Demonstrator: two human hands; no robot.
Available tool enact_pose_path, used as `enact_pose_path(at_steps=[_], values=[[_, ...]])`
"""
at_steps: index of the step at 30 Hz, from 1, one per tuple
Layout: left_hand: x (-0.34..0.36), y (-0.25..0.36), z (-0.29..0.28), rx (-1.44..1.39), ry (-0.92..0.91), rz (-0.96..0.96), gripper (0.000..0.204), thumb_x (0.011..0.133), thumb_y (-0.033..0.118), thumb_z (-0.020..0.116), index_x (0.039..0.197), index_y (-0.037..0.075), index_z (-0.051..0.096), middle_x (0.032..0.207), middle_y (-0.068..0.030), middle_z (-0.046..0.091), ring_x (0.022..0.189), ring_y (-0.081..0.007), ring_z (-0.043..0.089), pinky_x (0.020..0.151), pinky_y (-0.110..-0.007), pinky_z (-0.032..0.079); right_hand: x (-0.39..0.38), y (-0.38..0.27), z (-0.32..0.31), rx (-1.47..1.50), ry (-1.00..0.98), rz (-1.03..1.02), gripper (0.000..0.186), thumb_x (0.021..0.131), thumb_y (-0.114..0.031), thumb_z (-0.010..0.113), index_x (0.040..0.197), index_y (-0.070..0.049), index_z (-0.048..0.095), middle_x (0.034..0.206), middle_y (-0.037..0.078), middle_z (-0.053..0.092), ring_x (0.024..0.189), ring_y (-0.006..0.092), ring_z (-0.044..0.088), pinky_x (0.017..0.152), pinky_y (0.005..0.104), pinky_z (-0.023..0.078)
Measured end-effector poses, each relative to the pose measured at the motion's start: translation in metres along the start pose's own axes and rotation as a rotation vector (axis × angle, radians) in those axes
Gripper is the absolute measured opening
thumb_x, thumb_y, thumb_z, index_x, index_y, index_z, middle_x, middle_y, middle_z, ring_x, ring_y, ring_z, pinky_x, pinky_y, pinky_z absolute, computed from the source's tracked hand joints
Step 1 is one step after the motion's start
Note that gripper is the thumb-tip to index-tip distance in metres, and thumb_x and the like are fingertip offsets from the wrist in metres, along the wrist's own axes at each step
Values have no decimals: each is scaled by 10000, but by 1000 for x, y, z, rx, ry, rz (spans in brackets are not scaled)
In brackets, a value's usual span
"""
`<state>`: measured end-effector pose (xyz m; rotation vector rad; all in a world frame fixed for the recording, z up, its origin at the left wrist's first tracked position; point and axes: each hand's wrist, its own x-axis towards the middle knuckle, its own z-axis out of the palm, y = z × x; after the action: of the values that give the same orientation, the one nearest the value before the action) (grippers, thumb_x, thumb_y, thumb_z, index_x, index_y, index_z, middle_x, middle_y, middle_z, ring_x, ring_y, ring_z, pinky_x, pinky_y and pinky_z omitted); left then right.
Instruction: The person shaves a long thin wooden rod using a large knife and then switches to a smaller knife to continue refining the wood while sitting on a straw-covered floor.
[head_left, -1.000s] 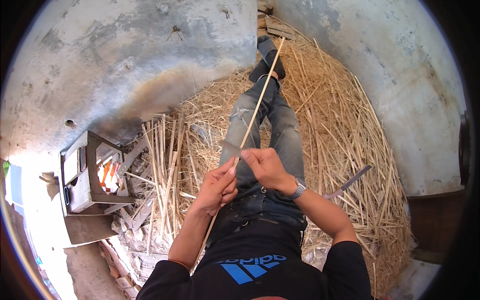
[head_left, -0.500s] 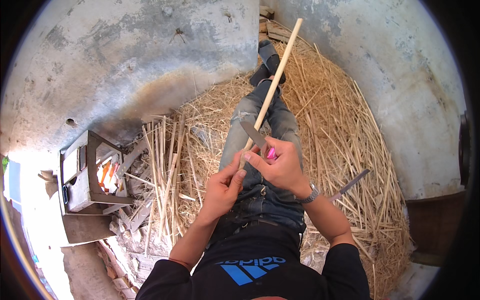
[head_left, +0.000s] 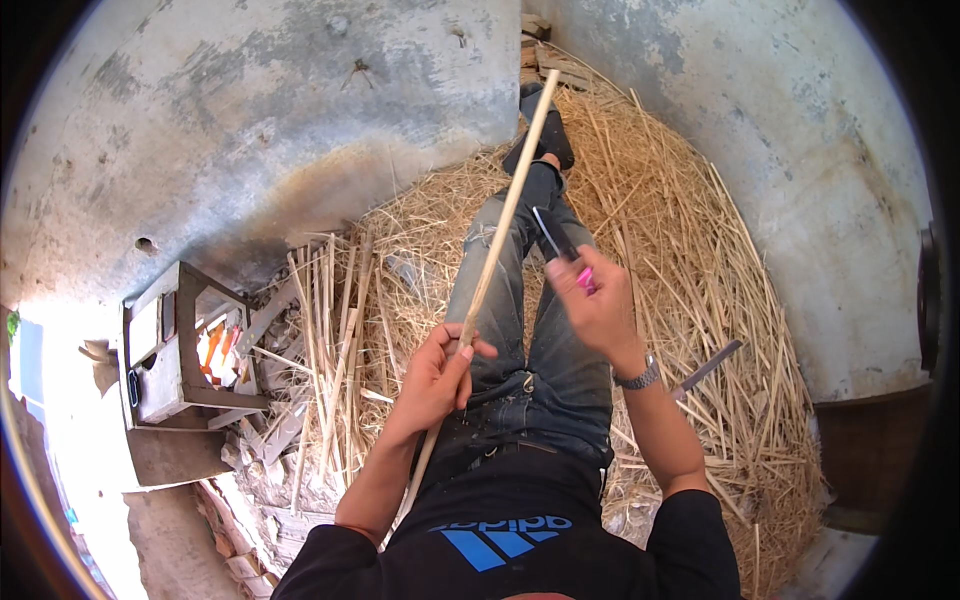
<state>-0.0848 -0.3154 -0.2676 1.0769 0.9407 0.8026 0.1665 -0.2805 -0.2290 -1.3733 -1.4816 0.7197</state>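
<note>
A long, pale wooden stick (head_left: 506, 220) slants over my outstretched legs, its far end near my feet and its near end beside my waist. My left hand (head_left: 440, 375) is closed around its lower part, thumb on top and fingertips curled past it. To the right of the stick, apart from it, my right hand (head_left: 600, 305) grips a knife (head_left: 553, 235) by its pink handle. The dark blade points up and to the left, over my knee. Some blur softens the right-hand fingers.
Straw and wood shavings (head_left: 680, 290) cover the floor around my legs. Several split sticks (head_left: 335, 330) lean at the left, beside a wooden box frame (head_left: 190, 345). A flat dark strip (head_left: 708, 370) lies on the straw at right. Grey walls (head_left: 300, 120) stand ahead.
My right hand with the knife has lifted off the stick and moved right. The stick has slid back toward me through my left hand, its near end now past my wrist.
</note>
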Motion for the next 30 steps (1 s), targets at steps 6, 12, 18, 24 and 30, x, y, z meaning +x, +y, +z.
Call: enact_pose_path(at_steps=[6,12,18,24,30], values=[[-9,-1,14,-233,-220,-61,601,1108,125,452,1655,155,205,635,0,504,447,-38,383,422,-190,317,37,24,-15,-82,167,-251,377,1081,-235,529,801,1,616,553,98,507,468,193,464,481,344,359],[-12,3,16,-373,-240,-99,599,1104,102,455,1654,169,226,597,49,311,455,-43,257,430,-209,278,44,8,-5,-355,178,-263,400,1067,-255,550,741,-23,552,584,201,532,498,385,529,477,438,392],[-15,1,17,-389,-182,-167,598,1100,100,464,1650,167,241,593,58,284,459,-36,240,427,-211,264,18,37,15,-351,-32,-363,375,1054,-256,552,746,-42,572,603,208,563,566,418,605,495,485,429],[-10,5,11,-350,-158,-131,595,1096,102,466,1647,175,253,588,64,281,447,-38,236,414,-204,261,21,29,27,-296,80,-320,333,1020,-248,580,746,-59,590,607,205,577,576,408,626,500,477,468],[-8,6,2,-388,-146,-124,584,1095,102,470,1639,192,279,588,66,274,430,-36,224,392,-202,246,28,31,39,-303,56,-290,335,1015,-252,593,740,-63,575,582,190,571,549,399,624,488,476,468]])
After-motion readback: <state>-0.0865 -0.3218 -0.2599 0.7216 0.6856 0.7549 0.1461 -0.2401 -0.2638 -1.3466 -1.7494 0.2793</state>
